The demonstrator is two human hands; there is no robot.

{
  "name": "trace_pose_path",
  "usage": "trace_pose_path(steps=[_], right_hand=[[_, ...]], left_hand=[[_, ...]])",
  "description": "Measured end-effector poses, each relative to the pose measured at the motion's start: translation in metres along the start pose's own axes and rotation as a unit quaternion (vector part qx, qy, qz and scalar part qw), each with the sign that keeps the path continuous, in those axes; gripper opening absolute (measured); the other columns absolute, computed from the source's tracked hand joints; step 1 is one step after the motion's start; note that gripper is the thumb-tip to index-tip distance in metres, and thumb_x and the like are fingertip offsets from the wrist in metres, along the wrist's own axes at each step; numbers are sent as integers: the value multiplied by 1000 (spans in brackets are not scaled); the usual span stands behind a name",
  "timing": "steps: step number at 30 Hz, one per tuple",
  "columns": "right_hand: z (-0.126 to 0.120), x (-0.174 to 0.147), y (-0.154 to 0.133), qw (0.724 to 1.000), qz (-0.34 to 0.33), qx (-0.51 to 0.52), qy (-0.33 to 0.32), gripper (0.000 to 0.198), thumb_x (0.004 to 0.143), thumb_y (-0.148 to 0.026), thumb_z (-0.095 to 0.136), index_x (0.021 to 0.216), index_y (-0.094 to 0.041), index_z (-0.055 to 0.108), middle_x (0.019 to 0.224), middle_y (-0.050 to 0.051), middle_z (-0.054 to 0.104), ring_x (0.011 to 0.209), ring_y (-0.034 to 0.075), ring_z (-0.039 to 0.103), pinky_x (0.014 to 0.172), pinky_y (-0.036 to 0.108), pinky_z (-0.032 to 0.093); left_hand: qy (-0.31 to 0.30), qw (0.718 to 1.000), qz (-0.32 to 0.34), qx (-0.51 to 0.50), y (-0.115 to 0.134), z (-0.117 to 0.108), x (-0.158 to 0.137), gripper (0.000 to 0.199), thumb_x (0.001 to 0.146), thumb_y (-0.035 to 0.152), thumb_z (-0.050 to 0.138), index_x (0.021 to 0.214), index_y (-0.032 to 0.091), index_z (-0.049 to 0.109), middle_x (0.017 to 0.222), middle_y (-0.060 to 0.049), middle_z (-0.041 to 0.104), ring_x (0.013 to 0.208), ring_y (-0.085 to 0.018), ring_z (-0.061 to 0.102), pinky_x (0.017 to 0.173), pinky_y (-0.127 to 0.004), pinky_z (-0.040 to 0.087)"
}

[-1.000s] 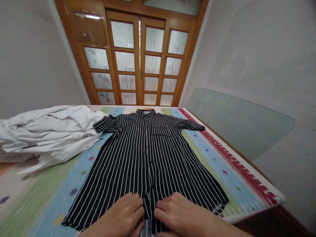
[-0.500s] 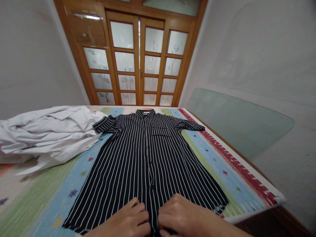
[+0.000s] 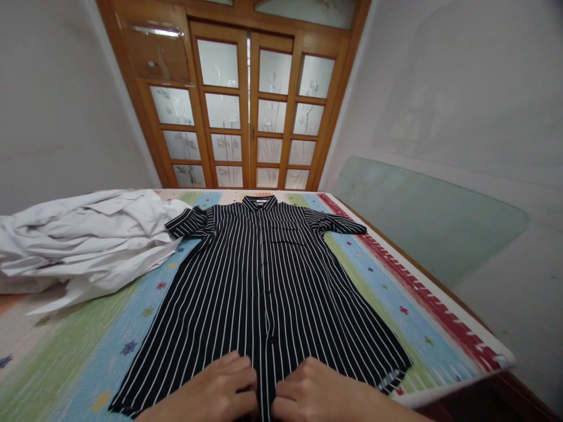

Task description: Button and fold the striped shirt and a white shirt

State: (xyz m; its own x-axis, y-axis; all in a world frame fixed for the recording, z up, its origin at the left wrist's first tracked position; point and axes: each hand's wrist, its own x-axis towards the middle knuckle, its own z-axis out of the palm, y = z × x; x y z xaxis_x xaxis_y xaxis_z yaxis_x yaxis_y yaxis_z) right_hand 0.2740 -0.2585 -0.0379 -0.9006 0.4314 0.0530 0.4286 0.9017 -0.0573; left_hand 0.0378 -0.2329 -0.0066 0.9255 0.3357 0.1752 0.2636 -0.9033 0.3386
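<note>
A black short-sleeved shirt (image 3: pixel 264 281) with white stripes lies front up, spread flat, its collar at the far end and its hem toward me. My left hand (image 3: pixel 220 387) is closed on the shirt's lower front, just left of the button placket. Close by on the placket's other side, my right hand (image 3: pixel 312 387) is also closed with curled fingers on the cloth. The fingertips and the hem's middle are hidden by the hands and the bottom of the view.
A heap of white garments (image 3: pixel 88 240) lies on the left, touching the shirt's sleeve. Underneath is a striped, star-patterned cover (image 3: pixel 83 357) on a table or bed. A glass panel (image 3: pixel 431 211) leans against the right wall, and wooden doors (image 3: pixel 248 111) stand behind.
Both hands have shifted slightly to the left along the lower front of the shirt. The placket between them looks a little straighter. The white heap has stayed in place.
</note>
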Motion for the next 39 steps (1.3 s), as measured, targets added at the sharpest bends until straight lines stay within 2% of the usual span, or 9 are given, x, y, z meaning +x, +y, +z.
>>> trace_pose_path(steps=[4,10,14,16,19,23,29,33,39], right_hand=[[10,-1,4,999,-37,17,16,18,97,-29,52,83,-21,59,66,-6,56,50,9,43,40,26,18],[5,5,7,998,-42,38,-23,33,95,-33,57,66,-17,58,62,-6,56,52,7,44,43,24,27],[-26,3,22,998,-21,43,48,26,93,-37,58,75,-20,65,93,2,66,85,16,57,74,30,46],[-43,2,38,993,46,58,89,30,92,-46,57,87,-18,69,115,8,63,103,22,56,90,39,46],[-54,-1,70,981,128,86,121,33,95,-42,53,112,-17,66,131,12,56,122,23,50,101,41,44],[-44,-7,118,967,202,60,145,37,96,-41,51,120,-17,62,137,14,52,131,25,43,108,47,38],[-29,-12,194,947,301,41,109,41,95,-43,50,120,-13,63,133,17,56,128,28,48,109,47,37],[-28,-3,236,925,355,61,121,38,97,-38,47,119,-12,63,127,15,61,124,25,51,109,41,36],[-19,21,279,891,426,50,148,39,97,-36,45,122,-11,61,128,14,61,123,23,52,108,35,34]], left_hand=[[60,993,-98,-5,-24,-12,-1,9,89,27,58,85,21,62,87,-2,63,83,-17,57,80,-30,47],[138,960,-223,93,-99,-22,-1,24,92,39,50,95,19,64,104,-7,65,95,-22,59,90,-39,48],[130,928,-303,175,-141,-31,4,34,92,42,43,100,16,64,109,-11,66,104,-28,59,97,-46,45],[122,904,-347,218,-160,-34,9,39,92,39,41,107,11,63,115,-16,65,109,-32,58,99,-46,43],[125,876,-390,257,-190,-39,16,48,91,40,39,121,6,57,124,-20,62,116,-34,56,101,-45,42],[131,842,-444,277,-224,-47,23,52,93,37,30,128,5,52,129,-22,59,116,-36,57,97,-47,43],[140,789,-557,216,-256,-65,34,61,91,46,34,132,3,48,108,-24,70,104,-38,65,88,-46,47],[145,781,-578,187,-274,-74,41,60,89,41,41,137,6,44,110,-21,70,104,-36,66,87,-44,49],[185,802,-528,209,-289,-72,40,56,83,29,46,133,4,47,119,-21,64,112,-33,61,95,-40,48]])
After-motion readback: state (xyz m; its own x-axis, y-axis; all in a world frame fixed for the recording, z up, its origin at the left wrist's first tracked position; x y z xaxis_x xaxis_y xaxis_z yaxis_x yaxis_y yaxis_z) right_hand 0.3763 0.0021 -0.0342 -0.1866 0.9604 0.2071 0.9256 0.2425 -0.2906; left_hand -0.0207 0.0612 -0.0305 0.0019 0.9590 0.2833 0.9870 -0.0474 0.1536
